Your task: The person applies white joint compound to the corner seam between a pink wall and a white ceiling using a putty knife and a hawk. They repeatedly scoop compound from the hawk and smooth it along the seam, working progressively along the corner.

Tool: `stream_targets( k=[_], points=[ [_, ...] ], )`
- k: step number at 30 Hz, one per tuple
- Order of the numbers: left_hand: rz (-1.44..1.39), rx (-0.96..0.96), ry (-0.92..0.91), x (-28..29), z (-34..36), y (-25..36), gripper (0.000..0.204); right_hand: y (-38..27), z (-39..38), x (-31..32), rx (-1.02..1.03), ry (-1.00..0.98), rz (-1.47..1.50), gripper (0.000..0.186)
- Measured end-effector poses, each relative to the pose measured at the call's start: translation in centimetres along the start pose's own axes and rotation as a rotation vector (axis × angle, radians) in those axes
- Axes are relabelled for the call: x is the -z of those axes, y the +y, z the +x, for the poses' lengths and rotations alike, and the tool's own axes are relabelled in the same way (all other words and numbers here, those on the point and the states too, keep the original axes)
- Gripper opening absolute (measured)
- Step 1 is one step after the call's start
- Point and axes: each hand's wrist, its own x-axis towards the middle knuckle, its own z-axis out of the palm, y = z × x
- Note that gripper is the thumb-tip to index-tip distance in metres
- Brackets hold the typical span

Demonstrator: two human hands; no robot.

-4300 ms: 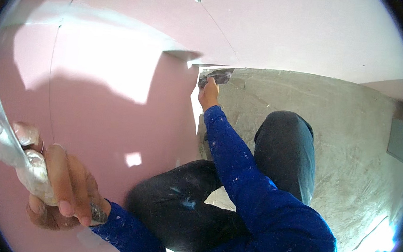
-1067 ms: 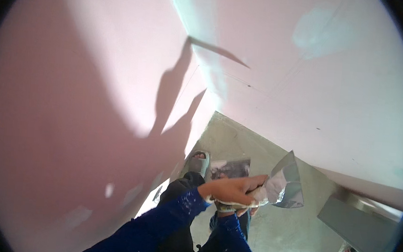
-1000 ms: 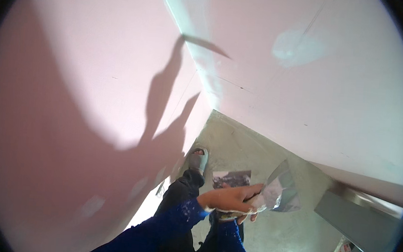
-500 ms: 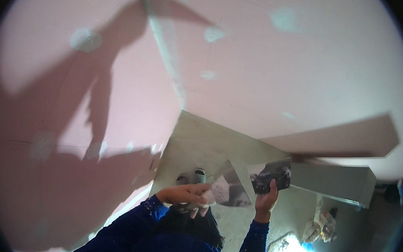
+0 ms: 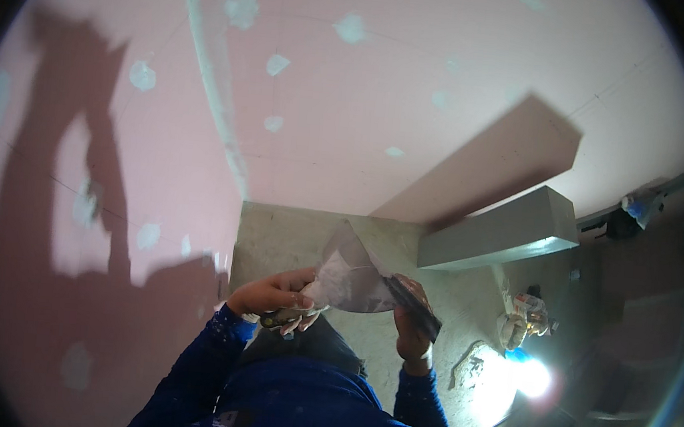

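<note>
My left hand [image 5: 271,295] is closed round the handle of a putty knife [image 5: 353,277], whose wide triangular blade has pale smears on it. My right hand [image 5: 415,332] grips a dark, rectangular flat spreader [image 5: 417,306], tilted almost edge-on to me. Both tools are held in front of my body, and the right corner of the knife blade meets or overlaps the spreader. Whether they touch, I cannot tell.
Pink board walls [image 5: 327,100] with pale filler patches meet at a filled corner seam [image 5: 208,74]. A long grey box-like piece [image 5: 501,230] stands along the right wall. On the floor are plastic bags [image 5: 528,316] and a bright work light [image 5: 534,377].
My view has turned right. The two tools have come together, and the spreader has tilted from nearly face-on to edge-on beside the putty knife's blade.
</note>
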Motion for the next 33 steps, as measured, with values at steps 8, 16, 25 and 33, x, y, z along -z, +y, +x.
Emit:
stream_targets(
  k=[8,16,25,33],
  points=[
    [-0.026,0.001,-0.045,-1.6,-1.0,0.6,0.056,-4.1,-1.4,1.3,-0.052,-0.211,-0.265,0.066],
    [-0.099,-0.051,-0.036,-2.5,-1.3,-0.1,0.056,-1.0,-2.4,5.0,-0.259,-0.436,-0.530,0.056],
    [0.071,-0.138,0.133,-4.3,-2.5,-0.7,0.053,3.1,-3.8,5.8,-0.755,-0.798,-0.282,0.044],
    [0.133,-0.263,0.456,-5.3,-2.2,-5.3,0.060,9.2,-7.7,7.3,-0.370,-0.010,0.233,0.048]
  ],
)
